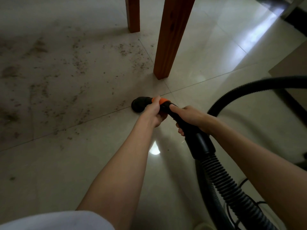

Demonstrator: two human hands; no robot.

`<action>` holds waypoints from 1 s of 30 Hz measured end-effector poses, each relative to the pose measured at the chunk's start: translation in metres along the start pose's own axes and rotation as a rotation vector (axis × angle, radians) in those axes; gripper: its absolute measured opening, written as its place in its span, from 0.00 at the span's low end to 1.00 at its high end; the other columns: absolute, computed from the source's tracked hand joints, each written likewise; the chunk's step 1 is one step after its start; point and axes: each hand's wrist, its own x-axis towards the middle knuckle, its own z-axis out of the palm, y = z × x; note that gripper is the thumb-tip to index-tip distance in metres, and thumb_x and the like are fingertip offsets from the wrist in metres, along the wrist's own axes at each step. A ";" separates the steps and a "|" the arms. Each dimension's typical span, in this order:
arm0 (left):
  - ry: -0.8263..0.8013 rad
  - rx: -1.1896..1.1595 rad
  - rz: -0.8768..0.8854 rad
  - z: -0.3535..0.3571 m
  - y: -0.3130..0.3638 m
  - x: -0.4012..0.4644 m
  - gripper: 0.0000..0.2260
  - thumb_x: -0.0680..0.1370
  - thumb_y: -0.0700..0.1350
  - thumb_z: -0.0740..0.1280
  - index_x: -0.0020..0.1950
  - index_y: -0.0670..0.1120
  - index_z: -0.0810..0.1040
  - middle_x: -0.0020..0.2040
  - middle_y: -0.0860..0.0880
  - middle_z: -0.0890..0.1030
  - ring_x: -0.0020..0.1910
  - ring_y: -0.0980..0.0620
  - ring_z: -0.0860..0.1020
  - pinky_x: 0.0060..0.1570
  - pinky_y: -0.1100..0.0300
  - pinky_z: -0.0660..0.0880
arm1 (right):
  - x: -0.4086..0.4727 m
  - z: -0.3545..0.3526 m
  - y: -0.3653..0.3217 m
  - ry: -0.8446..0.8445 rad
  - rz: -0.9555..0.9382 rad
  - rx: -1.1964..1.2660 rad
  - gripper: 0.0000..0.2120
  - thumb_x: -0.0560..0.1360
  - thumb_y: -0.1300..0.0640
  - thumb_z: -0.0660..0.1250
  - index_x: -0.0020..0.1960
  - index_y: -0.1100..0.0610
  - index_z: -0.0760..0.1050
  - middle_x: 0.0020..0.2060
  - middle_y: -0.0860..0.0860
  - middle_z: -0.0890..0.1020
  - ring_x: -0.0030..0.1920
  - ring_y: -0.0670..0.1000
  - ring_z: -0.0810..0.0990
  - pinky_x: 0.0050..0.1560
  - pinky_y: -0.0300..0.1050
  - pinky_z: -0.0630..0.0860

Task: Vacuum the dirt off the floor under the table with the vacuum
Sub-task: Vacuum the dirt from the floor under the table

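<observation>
You are holding the vacuum with both hands, and the cleaning has only just started, I think. Your left hand [153,113] is wrapped around the black pipe [167,110] right by the orange ring [162,100], fingers closed tight on it. Your right hand [187,117] grips the pipe a bit further back, fingers curled around it, just ahead of the bendy hose [232,188]. The round black nozzle [138,104] sits low on the floor [99,171], near the closest table leg [171,39]. The dirt [66,72] is still spread over the tiles to the left and between the legs, in under the table. Next, you will likely need to push the nozzle forward and left into the dirt, keeping it flat on the floor. Watch out for the leg so you don't bump it.
</observation>
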 end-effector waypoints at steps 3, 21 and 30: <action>-0.021 -0.006 -0.057 -0.006 -0.006 -0.001 0.20 0.78 0.52 0.65 0.62 0.39 0.71 0.41 0.43 0.78 0.39 0.50 0.78 0.38 0.60 0.76 | -0.006 -0.002 0.004 -0.024 0.014 -0.026 0.18 0.80 0.47 0.59 0.50 0.63 0.68 0.31 0.56 0.75 0.24 0.51 0.76 0.25 0.41 0.75; 0.177 0.065 -0.112 -0.027 -0.066 -0.030 0.16 0.80 0.57 0.58 0.49 0.44 0.71 0.34 0.47 0.71 0.29 0.52 0.71 0.20 0.64 0.72 | -0.057 0.056 0.063 -0.003 0.076 0.146 0.17 0.79 0.48 0.58 0.41 0.61 0.71 0.28 0.55 0.76 0.20 0.50 0.75 0.23 0.37 0.72; 0.210 0.156 -0.226 -0.017 -0.127 -0.069 0.14 0.81 0.52 0.58 0.47 0.41 0.71 0.39 0.43 0.74 0.36 0.48 0.74 0.38 0.54 0.74 | -0.112 0.056 0.107 0.064 0.205 0.048 0.15 0.79 0.45 0.58 0.50 0.58 0.71 0.34 0.55 0.78 0.24 0.50 0.77 0.29 0.45 0.79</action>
